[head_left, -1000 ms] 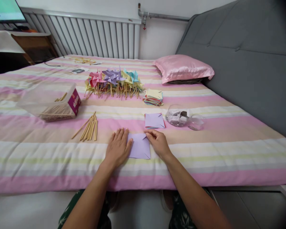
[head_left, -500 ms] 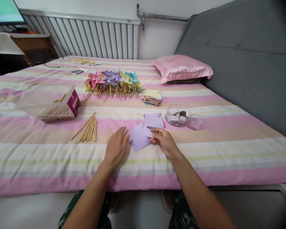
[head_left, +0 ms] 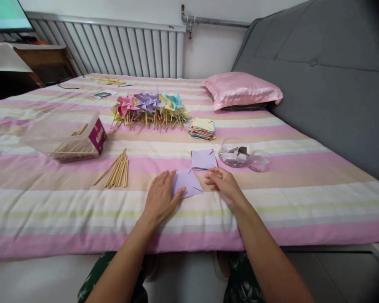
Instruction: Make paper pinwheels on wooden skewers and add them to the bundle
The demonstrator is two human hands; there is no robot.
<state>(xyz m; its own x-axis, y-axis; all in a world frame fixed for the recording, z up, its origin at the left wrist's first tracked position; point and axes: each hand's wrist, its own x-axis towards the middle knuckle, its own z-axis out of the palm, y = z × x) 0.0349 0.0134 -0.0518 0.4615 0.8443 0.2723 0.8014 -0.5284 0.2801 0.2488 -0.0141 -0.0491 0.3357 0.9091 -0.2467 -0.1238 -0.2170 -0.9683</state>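
Note:
A lilac paper square [head_left: 190, 183] with cut corners lies on the striped bedspread [head_left: 303, 185] near the front edge. My left hand [head_left: 161, 195] lies flat on its left part, fingers stretched out. My right hand [head_left: 223, 183] sits just right of the paper with curled fingers close to its right corner; I cannot make out anything in them. A second lilac square [head_left: 204, 159] rests on a thin stack just behind. A bundle of wooden sticks [head_left: 117, 169] lies to the left.
Finished paper pinwheels [head_left: 150, 108] are heaped mid-bed beside a stack of coloured paper [head_left: 203, 128]. A clear jar [head_left: 236, 154] and its lid [head_left: 259, 161] sit at right, a clear box of sticks [head_left: 66, 135] at left, a pink pillow [head_left: 243, 89] behind.
The lilac square was lifted and turned by my right hand, then laid down a little farther back. My left hand moved onto its left part; my right hand let go and shifted right.

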